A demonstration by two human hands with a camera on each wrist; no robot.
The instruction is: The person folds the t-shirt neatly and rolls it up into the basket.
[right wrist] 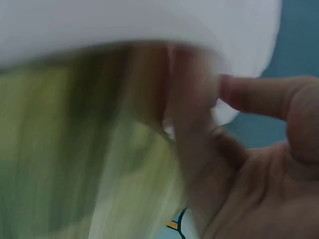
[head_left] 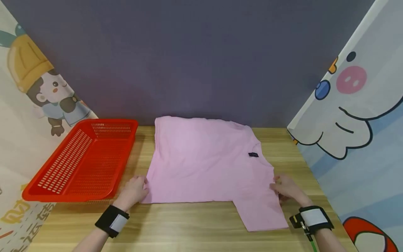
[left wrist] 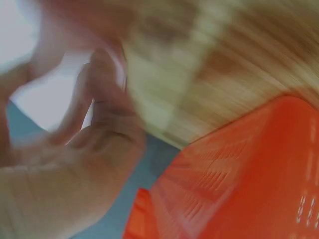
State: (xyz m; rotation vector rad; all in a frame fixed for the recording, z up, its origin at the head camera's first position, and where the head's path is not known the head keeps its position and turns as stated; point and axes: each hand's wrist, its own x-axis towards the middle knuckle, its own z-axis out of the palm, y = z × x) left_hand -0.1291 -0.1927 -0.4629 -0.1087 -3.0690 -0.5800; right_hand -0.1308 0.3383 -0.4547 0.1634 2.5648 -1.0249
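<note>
A pink T-shirt (head_left: 201, 161) lies spread sideways on the wooden table, its collar and dark label on the right and its hem on the left. One sleeve (head_left: 262, 213) points toward the person; the other does not show. At the near left corner, my left hand (head_left: 133, 190) pinches the hem, and in the left wrist view the pale cloth (left wrist: 55, 97) runs between thumb and fingers. My right hand (head_left: 286, 187) grips the shirt's right edge near the sleeve. Up close, the right thumb (right wrist: 249, 94) presses on the cloth, with fingers under its edge.
A red perforated plastic basket (head_left: 122, 171) stands on the left of the table, close beside the left hand. Behind the shirt rises a dark grey wall (head_left: 201, 63). Printed cartoon sheets (head_left: 352, 115) flank the table on both sides.
</note>
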